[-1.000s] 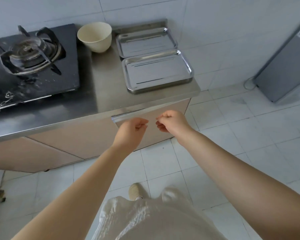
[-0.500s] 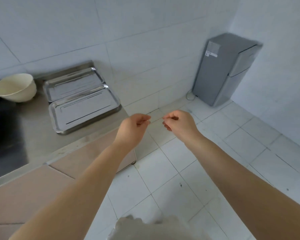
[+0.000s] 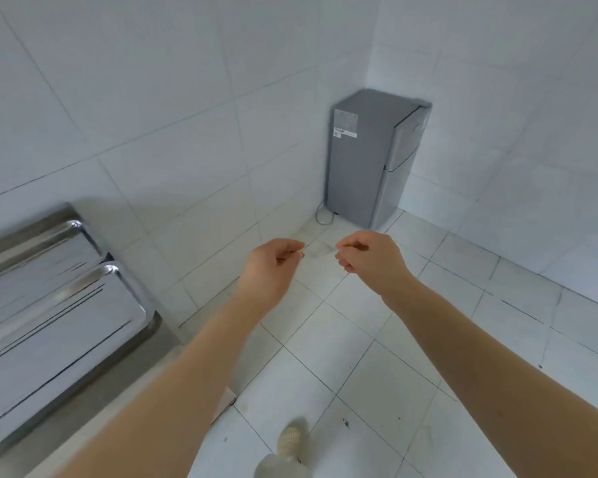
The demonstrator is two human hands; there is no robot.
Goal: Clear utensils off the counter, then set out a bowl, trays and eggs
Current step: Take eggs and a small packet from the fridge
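Right now both arms reach out over the white tiled floor (image 3: 370, 381), hands side by side at mid-frame and a little apart from each other. The left hand (image 3: 273, 267) has its fingers curled in with thumb and forefinger pressed together; the right hand (image 3: 370, 260) mirrors it, fingers folded and thumb meeting fingertip. Whether anything is pinched between them is too fine and blurred to tell; neither hand visibly holds an object.

Taking the counter (image 3: 94, 408) at the left edge as the landmark: two shiny steel trays sit on it side by side, long edges almost touching. The nearer tray (image 3: 56, 346) lies toward the counter's front edge, and the farther tray (image 3: 32, 257) lies behind it against the wall. Both trays are bare inside. No bowl or eggs show in this view. The left forearm crosses in front of the counter's corner.

Well away from the counter, in the far corner of the room, stands a small grey fridge (image 3: 370, 167) with a label on its side and a cord (image 3: 323, 217) looping to the floor beside it. Below the hands, off the counter's end, a foot in a pale slipper (image 3: 292, 439) rests on the tiles.
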